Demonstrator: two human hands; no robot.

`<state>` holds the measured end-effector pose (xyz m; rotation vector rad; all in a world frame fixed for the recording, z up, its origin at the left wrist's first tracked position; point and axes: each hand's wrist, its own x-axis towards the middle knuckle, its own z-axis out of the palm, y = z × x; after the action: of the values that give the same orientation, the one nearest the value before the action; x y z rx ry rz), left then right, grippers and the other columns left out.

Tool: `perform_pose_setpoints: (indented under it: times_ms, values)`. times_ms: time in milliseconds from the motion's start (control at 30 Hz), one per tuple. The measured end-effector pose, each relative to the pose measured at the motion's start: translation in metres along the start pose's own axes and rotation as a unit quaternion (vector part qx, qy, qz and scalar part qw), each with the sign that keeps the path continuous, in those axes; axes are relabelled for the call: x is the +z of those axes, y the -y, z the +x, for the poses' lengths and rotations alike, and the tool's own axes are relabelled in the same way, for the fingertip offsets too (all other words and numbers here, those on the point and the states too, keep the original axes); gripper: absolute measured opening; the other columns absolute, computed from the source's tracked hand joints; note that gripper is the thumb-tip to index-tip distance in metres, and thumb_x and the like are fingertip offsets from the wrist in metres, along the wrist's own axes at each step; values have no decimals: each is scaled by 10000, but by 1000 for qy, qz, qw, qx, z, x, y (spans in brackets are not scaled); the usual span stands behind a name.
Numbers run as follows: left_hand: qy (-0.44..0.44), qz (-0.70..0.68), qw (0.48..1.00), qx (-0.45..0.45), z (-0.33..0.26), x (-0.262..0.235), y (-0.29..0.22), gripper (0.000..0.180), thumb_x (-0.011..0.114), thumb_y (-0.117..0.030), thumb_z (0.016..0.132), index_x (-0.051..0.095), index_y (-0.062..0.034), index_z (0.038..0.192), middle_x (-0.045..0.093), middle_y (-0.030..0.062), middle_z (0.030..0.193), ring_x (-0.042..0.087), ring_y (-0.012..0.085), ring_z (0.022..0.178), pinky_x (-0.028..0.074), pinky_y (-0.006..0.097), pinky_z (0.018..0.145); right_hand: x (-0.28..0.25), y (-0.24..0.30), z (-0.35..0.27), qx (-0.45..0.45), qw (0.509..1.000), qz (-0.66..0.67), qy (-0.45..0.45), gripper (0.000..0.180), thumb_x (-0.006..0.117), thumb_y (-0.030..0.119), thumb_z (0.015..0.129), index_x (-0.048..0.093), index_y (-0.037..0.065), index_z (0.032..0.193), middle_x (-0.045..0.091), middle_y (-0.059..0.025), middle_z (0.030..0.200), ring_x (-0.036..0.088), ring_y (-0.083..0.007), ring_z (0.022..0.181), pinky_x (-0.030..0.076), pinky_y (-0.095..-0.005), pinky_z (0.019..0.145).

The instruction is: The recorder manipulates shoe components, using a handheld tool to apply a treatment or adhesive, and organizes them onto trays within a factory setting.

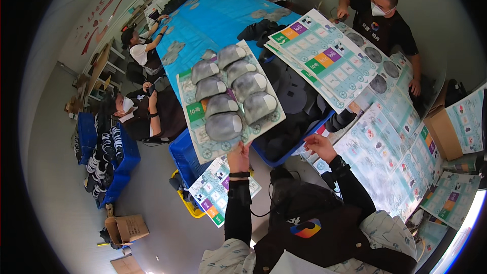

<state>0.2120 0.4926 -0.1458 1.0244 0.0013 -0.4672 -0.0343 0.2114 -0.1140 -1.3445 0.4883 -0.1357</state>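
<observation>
My left hand (238, 158) grips the lower edge of a flat printed board (207, 149), pale with green and purple patches, holding it up and tilted. Two rows of several grey, rounded, padded-looking pieces (223, 126) with pale ends lie on the board; I cannot make out exactly what they are. My right hand (319, 147) is raised apart from the board, its fingers spread and nothing in them. It is nearest to the rim of a blue crate (276, 161) filled with dark grey pieces (291, 91), which the board partly covers.
Printed boards (324, 58) are stacked beyond the crate. More printed sheets (380, 147) cover the right side, near a seated person (383, 20). Other people sit around a blue table (213, 12). Blue crates (122, 157) of shoes and a cardboard box (127, 229) stand on the left floor.
</observation>
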Motion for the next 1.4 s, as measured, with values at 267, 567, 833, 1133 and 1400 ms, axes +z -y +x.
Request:
perform_pose_setpoints:
  times_ms: [267, 567, 833, 1133, 1400]
  values:
    - [30, 615, 717, 328, 223, -5, -81, 150, 530, -20, 991, 650, 69, 1006, 688, 119, 982, 671, 217, 847, 549, 310, 727, 58, 36, 40, -8, 985, -136, 102, 288, 667, 87, 923, 622, 43, 1204, 702, -57, 1056, 670, -135, 1023, 534, -290, 847]
    - [59, 565, 749, 342, 465, 84, -75, 224, 565, -139, 1002, 673, 42, 927, 673, 205, 806, 655, 337, 721, 505, 420, 647, 183, 62, 112, 57, 944, -149, 289, 747, 692, 161, 917, 279, 42, 1528, 342, -167, 1537, 440, -289, 1386, 477, -383, 1073]
    - [112, 459, 863, 180, 552, 105, -71, 194, 525, -63, 1016, 610, 112, 1009, 679, 195, 981, 684, 327, 897, 570, 357, 686, 220, 76, 195, 118, 956, -233, 135, 753, 708, 152, 891, 294, -24, 1495, 625, -186, 1192, 677, -288, 939, 549, -392, 777]
    - [67, 687, 634, 347, 597, 80, -38, 412, 539, -371, 1013, 678, -58, 783, 656, 215, 733, 614, 454, 689, 479, 531, 608, 195, 23, 163, 122, 922, -160, 331, 188, 667, 249, 928, 659, 63, 949, 673, -110, 800, 665, -276, 731, 512, -392, 681]
    - [47, -98, 993, -53, 684, 124, -10, 157, 562, 21, 985, 547, 125, 1103, 619, 144, 1058, 679, 256, 870, 605, 251, 714, 143, 53, 132, 280, 931, -9, 234, 293, 629, 142, 984, 622, 33, 1256, 676, -88, 1246, 640, -223, 1161, 511, -338, 970]
